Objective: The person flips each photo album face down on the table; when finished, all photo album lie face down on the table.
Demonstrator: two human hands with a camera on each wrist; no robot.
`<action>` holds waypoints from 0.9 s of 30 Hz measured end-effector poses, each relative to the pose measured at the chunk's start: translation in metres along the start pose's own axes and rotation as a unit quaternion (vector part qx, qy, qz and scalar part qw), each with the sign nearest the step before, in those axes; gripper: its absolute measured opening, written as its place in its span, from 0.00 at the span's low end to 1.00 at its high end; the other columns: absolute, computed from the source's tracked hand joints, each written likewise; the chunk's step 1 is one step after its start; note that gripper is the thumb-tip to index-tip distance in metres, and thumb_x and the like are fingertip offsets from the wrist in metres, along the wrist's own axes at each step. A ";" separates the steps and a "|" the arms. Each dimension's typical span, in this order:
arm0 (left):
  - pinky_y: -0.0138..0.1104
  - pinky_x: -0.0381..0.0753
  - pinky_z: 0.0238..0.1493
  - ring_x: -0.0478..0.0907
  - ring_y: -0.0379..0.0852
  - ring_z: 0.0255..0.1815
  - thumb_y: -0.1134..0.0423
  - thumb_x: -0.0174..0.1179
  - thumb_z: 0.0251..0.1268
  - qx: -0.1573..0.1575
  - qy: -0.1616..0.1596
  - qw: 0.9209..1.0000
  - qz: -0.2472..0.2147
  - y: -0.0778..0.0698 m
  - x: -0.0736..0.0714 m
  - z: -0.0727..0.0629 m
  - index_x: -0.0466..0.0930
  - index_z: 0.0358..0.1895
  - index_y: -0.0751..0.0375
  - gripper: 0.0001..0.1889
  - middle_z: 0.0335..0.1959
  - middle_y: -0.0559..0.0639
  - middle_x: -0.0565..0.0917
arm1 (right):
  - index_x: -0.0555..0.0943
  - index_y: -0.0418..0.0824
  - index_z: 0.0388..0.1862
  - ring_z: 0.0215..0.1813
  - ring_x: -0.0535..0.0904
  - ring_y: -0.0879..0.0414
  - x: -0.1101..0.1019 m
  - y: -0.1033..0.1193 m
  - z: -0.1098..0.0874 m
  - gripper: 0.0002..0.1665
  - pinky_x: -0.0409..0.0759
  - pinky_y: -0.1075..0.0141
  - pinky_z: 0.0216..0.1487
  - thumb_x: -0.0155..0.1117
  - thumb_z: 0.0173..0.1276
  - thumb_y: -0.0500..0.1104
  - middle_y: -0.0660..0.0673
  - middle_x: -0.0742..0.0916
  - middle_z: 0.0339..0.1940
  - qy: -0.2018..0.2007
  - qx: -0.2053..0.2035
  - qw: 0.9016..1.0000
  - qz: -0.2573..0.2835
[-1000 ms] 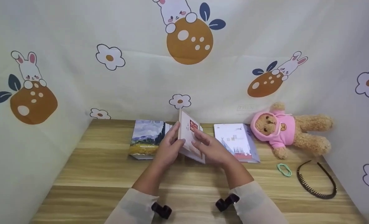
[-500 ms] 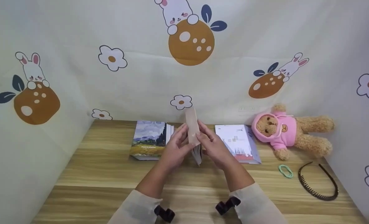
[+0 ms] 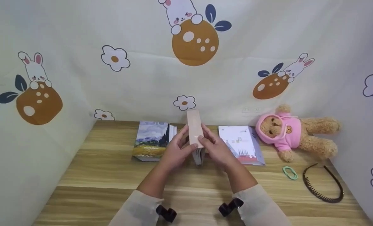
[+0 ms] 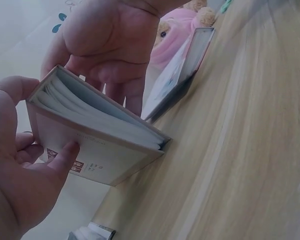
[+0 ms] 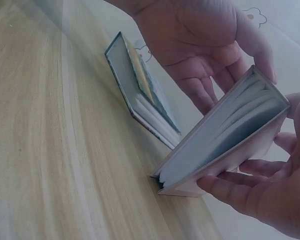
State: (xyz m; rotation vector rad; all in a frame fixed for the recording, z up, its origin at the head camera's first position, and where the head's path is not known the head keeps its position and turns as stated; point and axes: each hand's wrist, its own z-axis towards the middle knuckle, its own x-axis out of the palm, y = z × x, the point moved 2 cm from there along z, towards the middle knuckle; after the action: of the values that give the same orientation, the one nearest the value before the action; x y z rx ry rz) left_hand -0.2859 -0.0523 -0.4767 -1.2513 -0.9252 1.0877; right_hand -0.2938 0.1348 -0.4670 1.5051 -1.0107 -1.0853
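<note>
A pale pink photo album (image 3: pixel 194 127) stands on edge at the middle of the table, spine toward the head camera. My left hand (image 3: pixel 176 149) grips its left cover, thumb on the spine's lower end. On the other side my right hand (image 3: pixel 218 150) holds the right cover, its thumb also at the spine. In the left wrist view the album (image 4: pixel 97 150) shows red print on its cover and pages slightly fanned. From the right wrist, the album's (image 5: pixel 190 155) lower corner appears to touch the table. Left of it lies a landscape-painting photo album (image 3: pixel 150 141); right, a white album (image 3: pixel 238 142).
A teddy bear (image 3: pixel 291 130) in a pink hoodie lies at the back right. In front of it are a green hair tie (image 3: pixel 290 173) and a dark toothed headband (image 3: pixel 320 191). Patterned cloth (image 3: pixel 148 84) walls enclose the wooden table (image 3: pixel 89 188).
Both hands have turned the pink album from showing its printed cover at an angle to showing its spine straight on. The right hand has shifted from the front cover to beside the spine.
</note>
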 end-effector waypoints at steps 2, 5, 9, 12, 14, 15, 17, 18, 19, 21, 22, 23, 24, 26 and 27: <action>0.51 0.70 0.82 0.59 0.61 0.88 0.55 0.73 0.70 -0.003 0.007 1.000 0.004 0.000 -0.002 0.000 0.53 0.88 0.46 0.49 0.89 0.54 0.56 | 0.66 0.74 0.82 0.75 0.79 0.42 -0.001 0.002 0.000 0.35 0.83 0.37 0.70 0.62 0.80 0.62 0.48 0.73 0.84 -0.009 -0.010 1.000 -0.010; 0.50 0.76 0.78 0.61 0.63 0.87 0.53 0.76 0.67 -0.012 0.030 0.999 0.013 0.003 -0.005 -0.001 0.52 0.88 0.39 0.52 0.91 0.52 0.51 | 0.71 0.67 0.81 0.68 0.84 0.43 -0.005 0.004 0.000 0.33 0.88 0.45 0.64 0.65 0.79 0.59 0.46 0.77 0.79 -0.030 -0.030 0.999 -0.026; 0.48 0.83 0.71 0.66 0.67 0.83 0.59 0.78 0.64 -0.027 0.069 0.997 0.027 0.012 -0.007 -0.002 0.50 0.87 0.26 0.55 0.92 0.48 0.45 | 0.76 0.53 0.79 0.72 0.83 0.42 -0.011 0.007 0.000 0.32 0.88 0.54 0.66 0.69 0.78 0.49 0.45 0.77 0.78 -0.048 -0.069 0.996 -0.027; 0.49 0.83 0.71 0.68 0.68 0.81 0.63 0.76 0.65 -0.029 0.081 0.995 0.052 0.019 -0.006 -0.002 0.52 0.85 0.22 0.54 0.92 0.49 0.47 | 0.74 0.44 0.80 0.83 0.72 0.45 -0.014 0.011 0.000 0.32 0.80 0.56 0.76 0.67 0.79 0.42 0.46 0.73 0.84 -0.045 -0.097 0.994 -0.024; 0.51 0.80 0.74 0.69 0.69 0.81 0.63 0.75 0.66 -0.027 0.081 0.994 0.073 0.022 -0.005 -0.002 0.54 0.85 0.22 0.52 0.91 0.52 0.50 | 0.72 0.41 0.81 0.87 0.65 0.48 -0.016 0.013 -0.001 0.32 0.71 0.55 0.83 0.63 0.81 0.40 0.48 0.70 0.87 -0.039 -0.107 0.993 -0.034; 0.52 0.78 0.76 0.68 0.70 0.81 0.62 0.75 0.67 -0.024 0.078 0.993 0.083 0.023 -0.004 -0.001 0.56 0.85 0.23 0.50 0.90 0.54 0.52 | 0.71 0.41 0.82 0.88 0.62 0.49 -0.017 0.014 -0.001 0.32 0.67 0.55 0.85 0.62 0.82 0.40 0.49 0.68 0.88 -0.039 -0.107 0.992 -0.047; 0.54 0.73 0.80 0.66 0.70 0.82 0.60 0.75 0.67 -0.015 0.070 0.992 0.108 0.024 -0.003 -0.001 0.59 0.84 0.27 0.47 0.90 0.56 0.55 | 0.69 0.41 0.83 0.89 0.60 0.49 -0.019 0.014 -0.003 0.31 0.62 0.52 0.87 0.58 0.84 0.41 0.50 0.67 0.88 -0.037 -0.103 0.991 -0.078; 0.55 0.70 0.82 0.64 0.68 0.84 0.58 0.75 0.68 -0.011 0.064 0.990 0.122 0.024 -0.003 -0.001 0.61 0.84 0.28 0.46 0.89 0.56 0.56 | 0.69 0.41 0.83 0.90 0.58 0.49 -0.019 0.015 -0.003 0.31 0.60 0.51 0.89 0.56 0.85 0.42 0.50 0.66 0.89 -0.037 -0.101 0.990 -0.089; 0.56 0.68 0.83 0.63 0.67 0.85 0.57 0.75 0.68 -0.006 0.058 0.989 0.140 0.024 -0.003 -0.001 0.62 0.84 0.30 0.45 0.89 0.55 0.57 | 0.68 0.41 0.84 0.90 0.57 0.48 -0.019 0.014 -0.002 0.31 0.58 0.50 0.89 0.55 0.85 0.42 0.49 0.65 0.89 -0.037 -0.099 0.989 -0.099; 0.57 0.64 0.85 0.60 0.65 0.87 0.54 0.75 0.68 0.004 0.048 0.983 0.175 0.025 -0.003 -0.001 0.65 0.83 0.34 0.42 0.88 0.53 0.59 | 0.67 0.42 0.84 0.91 0.54 0.47 -0.018 0.013 -0.002 0.33 0.56 0.48 0.90 0.57 0.83 0.44 0.48 0.63 0.90 -0.038 -0.093 0.988 -0.118; 0.58 0.62 0.86 0.58 0.64 0.87 0.53 0.74 0.68 0.007 0.044 0.980 0.193 0.025 -0.003 -0.001 0.66 0.83 0.35 0.41 0.88 0.51 0.60 | 0.66 0.42 0.84 0.91 0.53 0.46 -0.018 0.012 -0.002 0.35 0.55 0.48 0.90 0.58 0.82 0.45 0.47 0.62 0.91 -0.038 -0.089 0.987 -0.125; 0.58 0.61 0.87 0.57 0.62 0.88 0.52 0.74 0.69 0.011 0.042 0.978 0.206 0.026 -0.003 -0.001 0.67 0.82 0.37 0.40 0.88 0.50 0.60 | 0.66 0.42 0.85 0.91 0.52 0.45 -0.017 0.011 -0.001 0.37 0.53 0.47 0.91 0.61 0.81 0.47 0.46 0.61 0.91 -0.040 -0.085 0.986 -0.135; 0.59 0.61 0.86 0.57 0.62 0.88 0.51 0.73 0.69 0.011 0.041 0.976 0.215 0.028 -0.003 -0.001 0.68 0.82 0.37 0.39 0.88 0.49 0.60 | 0.66 0.42 0.85 0.92 0.51 0.44 -0.016 0.009 -0.001 0.39 0.52 0.46 0.91 0.63 0.80 0.48 0.45 0.60 0.91 -0.041 -0.081 0.985 -0.146; 0.59 0.61 0.86 0.57 0.62 0.88 0.51 0.72 0.70 0.009 0.041 0.972 0.229 0.030 -0.004 -0.001 0.69 0.81 0.38 0.37 0.88 0.47 0.60 | 0.65 0.42 0.85 0.92 0.49 0.42 -0.015 0.006 0.000 0.43 0.50 0.45 0.91 0.67 0.77 0.51 0.44 0.59 0.92 -0.046 -0.070 0.982 -0.169; 0.59 0.61 0.86 0.57 0.62 0.88 0.50 0.72 0.71 0.007 0.042 0.971 0.234 0.031 -0.004 -0.001 0.70 0.81 0.38 0.37 0.88 0.46 0.61 | 0.65 0.42 0.85 0.92 0.49 0.41 -0.014 0.004 0.001 0.44 0.49 0.44 0.91 0.67 0.76 0.51 0.43 0.58 0.92 -0.049 -0.064 0.981 -0.179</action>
State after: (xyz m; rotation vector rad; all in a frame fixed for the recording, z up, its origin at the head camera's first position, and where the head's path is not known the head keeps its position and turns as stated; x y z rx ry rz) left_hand -0.2901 -0.0568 -0.5073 -1.5363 -0.5658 1.3899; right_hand -0.2982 0.1472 -0.4609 1.5766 -0.7342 -1.4623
